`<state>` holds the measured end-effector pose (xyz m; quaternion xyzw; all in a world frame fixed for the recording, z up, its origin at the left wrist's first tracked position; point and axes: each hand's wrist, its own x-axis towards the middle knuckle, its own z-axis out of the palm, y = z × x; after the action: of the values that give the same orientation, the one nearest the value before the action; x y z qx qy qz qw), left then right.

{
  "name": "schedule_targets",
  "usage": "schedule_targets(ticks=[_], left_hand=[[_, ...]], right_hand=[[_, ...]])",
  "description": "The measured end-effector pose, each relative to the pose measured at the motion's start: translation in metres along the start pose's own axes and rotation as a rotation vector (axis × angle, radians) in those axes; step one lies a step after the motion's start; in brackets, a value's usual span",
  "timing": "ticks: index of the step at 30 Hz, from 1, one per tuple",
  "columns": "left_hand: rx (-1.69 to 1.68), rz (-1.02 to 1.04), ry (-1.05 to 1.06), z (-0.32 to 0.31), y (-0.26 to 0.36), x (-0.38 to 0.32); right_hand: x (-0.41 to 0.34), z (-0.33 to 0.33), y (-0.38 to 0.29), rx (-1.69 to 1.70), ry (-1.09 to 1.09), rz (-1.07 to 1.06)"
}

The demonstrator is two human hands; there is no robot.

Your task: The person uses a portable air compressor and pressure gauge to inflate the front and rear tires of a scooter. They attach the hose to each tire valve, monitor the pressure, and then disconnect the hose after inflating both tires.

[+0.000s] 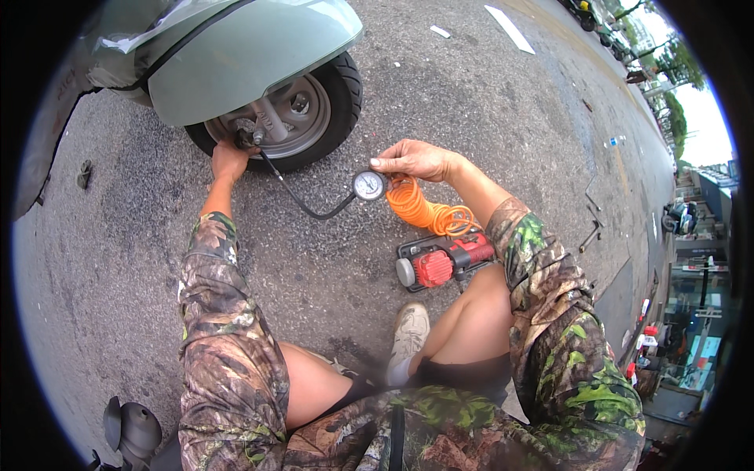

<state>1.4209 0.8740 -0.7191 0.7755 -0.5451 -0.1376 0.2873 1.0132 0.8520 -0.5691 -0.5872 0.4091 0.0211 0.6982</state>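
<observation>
My left hand (231,160) is at the hub side of a scooter's wheel (288,118), its fingers partly hidden around the end of a black air hose (306,209); what exactly they grip cannot be told. That hose runs to a round tire pressure gauge (369,185), which my right hand (412,161) holds between thumb and fingers, dial facing up. An orange coiled air hose (430,211) hangs from beneath my right hand down to a red portable air compressor (435,268) on the pavement. The scooter's pale green fender (253,53) covers the wheel's upper part.
Long-handled tools (589,236) lie on the asphalt at the right. White strips (509,29) lie farther off. A dark object (84,175) sits on the ground at the left. Part of another vehicle shows at lower left; a parked scooter (679,218) and a shopfront are at far right.
</observation>
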Motion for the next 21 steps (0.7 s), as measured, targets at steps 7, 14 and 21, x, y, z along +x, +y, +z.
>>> schedule_targets(ticks=[7,14,21], left_hand=[[0.021,-0.030,-0.012,-0.003,0.006,-0.003],[0.034,-0.013,-0.006,0.001,0.000,0.001],[0.051,-0.018,-0.021,0.005,-0.008,0.005]], right_hand=[[0.003,-0.004,0.007,-0.001,0.009,0.003],[0.006,-0.005,0.009,0.017,0.004,-0.004],[0.006,-0.003,0.008,0.004,0.016,-0.018]])
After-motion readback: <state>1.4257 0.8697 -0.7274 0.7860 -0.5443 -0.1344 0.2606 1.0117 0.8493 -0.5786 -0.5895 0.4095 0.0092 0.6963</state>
